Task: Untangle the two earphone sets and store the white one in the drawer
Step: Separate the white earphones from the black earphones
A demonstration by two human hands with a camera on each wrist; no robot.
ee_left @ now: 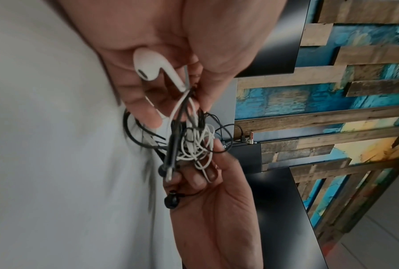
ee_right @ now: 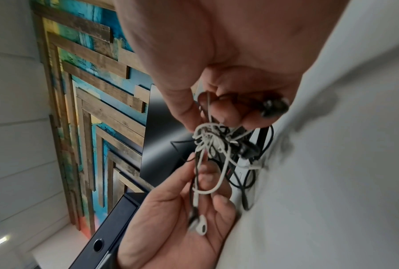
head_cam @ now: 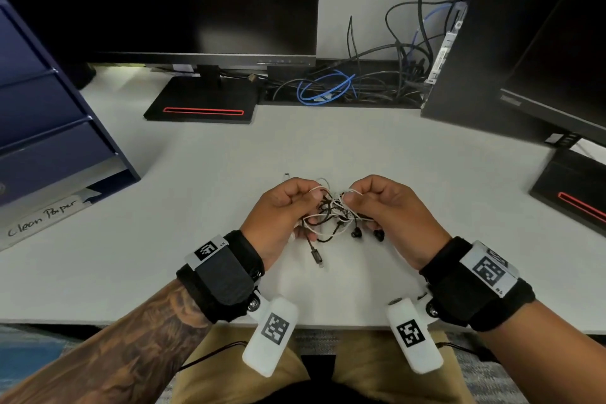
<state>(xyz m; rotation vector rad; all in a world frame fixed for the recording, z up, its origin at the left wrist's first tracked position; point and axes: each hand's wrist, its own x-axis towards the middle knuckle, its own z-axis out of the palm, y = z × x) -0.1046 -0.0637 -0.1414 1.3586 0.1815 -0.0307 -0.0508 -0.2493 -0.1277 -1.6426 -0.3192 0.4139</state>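
Observation:
A knot of white earphone cord (head_cam: 331, 207) and black earphone cord (head_cam: 323, 223) hangs just above the white desk (head_cam: 196, 193), held between both hands. My left hand (head_cam: 282, 210) pinches the cords (ee_left: 189, 138) on the left side, and a white earbud (ee_left: 152, 65) lies in its palm. My right hand (head_cam: 387, 207) pinches a white strand (ee_right: 207, 131) on the right side. Two black earbuds (head_cam: 367, 234) and a black plug (head_cam: 316, 256) dangle below the knot. The blue drawer unit (head_cam: 49, 128) stands at the far left with its drawers closed.
A monitor on a black stand (head_cam: 203, 102) is at the back, with loose cables (head_cam: 328, 88) behind it. A computer tower (head_cam: 485, 59) and a second monitor stand (head_cam: 570, 197) are on the right. A paper label (head_cam: 42, 216) lies by the drawer unit.

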